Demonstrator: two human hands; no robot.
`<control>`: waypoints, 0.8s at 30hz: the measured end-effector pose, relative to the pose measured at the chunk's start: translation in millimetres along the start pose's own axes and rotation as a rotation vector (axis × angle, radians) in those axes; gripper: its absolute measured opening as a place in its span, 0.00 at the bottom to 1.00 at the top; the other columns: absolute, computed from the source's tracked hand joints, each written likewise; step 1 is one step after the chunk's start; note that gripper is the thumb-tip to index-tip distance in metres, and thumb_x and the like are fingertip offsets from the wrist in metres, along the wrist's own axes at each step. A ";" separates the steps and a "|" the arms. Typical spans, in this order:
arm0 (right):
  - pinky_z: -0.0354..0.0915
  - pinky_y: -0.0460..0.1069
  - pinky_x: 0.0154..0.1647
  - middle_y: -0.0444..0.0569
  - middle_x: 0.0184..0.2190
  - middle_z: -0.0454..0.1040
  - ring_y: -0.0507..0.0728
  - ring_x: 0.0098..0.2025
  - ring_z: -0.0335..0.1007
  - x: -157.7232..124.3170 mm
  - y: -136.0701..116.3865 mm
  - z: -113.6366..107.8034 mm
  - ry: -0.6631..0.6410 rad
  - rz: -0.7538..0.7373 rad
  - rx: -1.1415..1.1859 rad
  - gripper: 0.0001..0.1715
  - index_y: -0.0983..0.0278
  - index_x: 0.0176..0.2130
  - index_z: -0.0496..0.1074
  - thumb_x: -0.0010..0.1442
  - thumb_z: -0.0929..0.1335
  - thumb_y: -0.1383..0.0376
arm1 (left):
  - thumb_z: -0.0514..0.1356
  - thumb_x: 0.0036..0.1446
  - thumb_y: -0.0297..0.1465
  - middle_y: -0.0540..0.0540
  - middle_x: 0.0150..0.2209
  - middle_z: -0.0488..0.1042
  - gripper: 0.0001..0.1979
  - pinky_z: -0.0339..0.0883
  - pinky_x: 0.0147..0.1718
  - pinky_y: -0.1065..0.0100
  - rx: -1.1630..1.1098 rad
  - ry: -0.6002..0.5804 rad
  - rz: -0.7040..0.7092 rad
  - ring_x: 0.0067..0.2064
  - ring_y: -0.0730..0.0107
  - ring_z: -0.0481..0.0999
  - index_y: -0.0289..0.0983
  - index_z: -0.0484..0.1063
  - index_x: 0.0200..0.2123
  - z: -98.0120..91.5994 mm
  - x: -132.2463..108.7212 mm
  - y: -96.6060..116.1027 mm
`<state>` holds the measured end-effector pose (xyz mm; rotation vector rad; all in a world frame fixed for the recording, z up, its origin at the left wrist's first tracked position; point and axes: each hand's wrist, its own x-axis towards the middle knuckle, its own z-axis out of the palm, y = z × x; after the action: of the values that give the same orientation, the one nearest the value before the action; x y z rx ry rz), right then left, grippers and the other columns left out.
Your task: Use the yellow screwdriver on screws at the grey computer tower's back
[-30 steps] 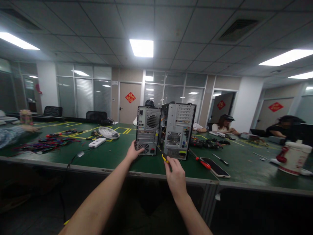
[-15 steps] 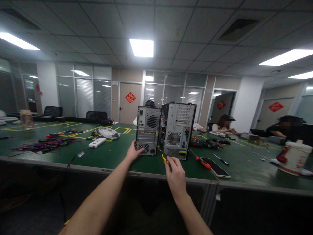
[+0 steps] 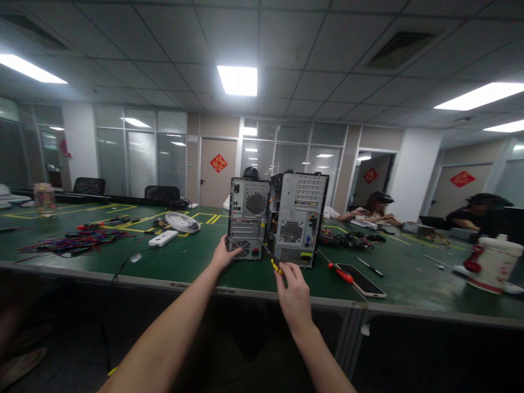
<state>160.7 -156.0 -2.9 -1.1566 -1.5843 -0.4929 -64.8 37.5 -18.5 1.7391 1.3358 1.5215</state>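
Two computer cases stand upright side by side with their back panels facing me. My left hand (image 3: 225,254) grips the lower left corner of the smaller computer case (image 3: 245,217), thumb on the back panel near the lower fan grille, other fingers mostly hidden at its side. My right hand (image 3: 293,286) is closed on the black and yellow handle of a screwdriver (image 3: 276,266). Its shaft points up and left to the lower right edge of the smaller case; I cannot tell whether the tip touches a screw. Just right of it stands the larger computer case (image 3: 301,218).
Right of the cases lie a red-handled screwdriver (image 3: 341,273), a phone (image 3: 362,281) and dark cables (image 3: 356,239). A large white cup (image 3: 493,265) stands far right. Bundled wires (image 3: 77,241), a white power strip (image 3: 162,238) and a white racket-like object (image 3: 182,221) lie left. People sit beyond, at right.
Both hands, the screwdriver and the cases look almost unmoved. Behind the larger case, a person's arm now reaches in from the right. A foot shows at the lower left under the table.
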 end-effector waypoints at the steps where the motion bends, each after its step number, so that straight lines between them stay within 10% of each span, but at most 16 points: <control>1: 0.74 0.53 0.46 0.56 0.45 0.75 0.60 0.44 0.77 0.0 -0.2 -0.1 -0.008 -0.003 -0.005 0.17 0.65 0.50 0.76 0.73 0.61 0.62 | 0.75 0.48 0.39 0.33 0.60 0.73 0.45 0.66 0.57 0.58 0.002 -0.001 -0.006 0.58 0.52 0.76 0.37 0.60 0.65 0.0 0.1 0.1; 24: 0.72 0.54 0.45 0.56 0.42 0.76 0.60 0.42 0.77 -0.6 2.8 0.1 -0.007 0.065 -0.005 0.19 0.65 0.46 0.75 0.73 0.61 0.56 | 0.75 0.49 0.39 0.33 0.59 0.73 0.45 0.65 0.58 0.58 0.016 -0.002 0.015 0.59 0.53 0.75 0.36 0.59 0.66 1.6 3.0 -5.5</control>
<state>163.0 -154.9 -4.2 -1.2104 -1.5471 -0.4506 -65.5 42.8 -22.1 1.7631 1.3408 1.5208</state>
